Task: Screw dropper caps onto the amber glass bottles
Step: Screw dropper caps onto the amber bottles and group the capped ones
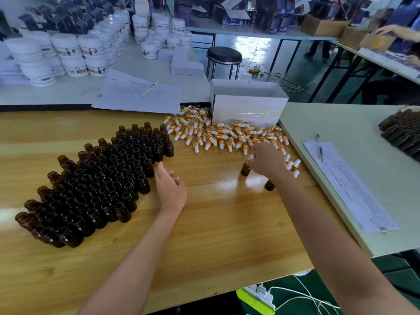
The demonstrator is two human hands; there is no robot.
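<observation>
On the wooden counter (204,223), the right hand (266,160) pinches a dropper cap (251,157) atop one brown bottle (245,170). The left hand (171,189), its fingers relaxed, is just beside the block of open bottles (95,185). Loose caps (218,133) lie heaped behind.

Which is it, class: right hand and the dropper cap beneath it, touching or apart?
Touching: head view shows the right hand pinching the dropper cap atop an amber bottle.

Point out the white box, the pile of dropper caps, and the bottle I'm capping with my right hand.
white box (247,109): head view, front wall.
pile of dropper caps (223,134): head view, middle of the heap.
amber bottle (245,170): head view, glass body just below the right hand (266,160).
</observation>
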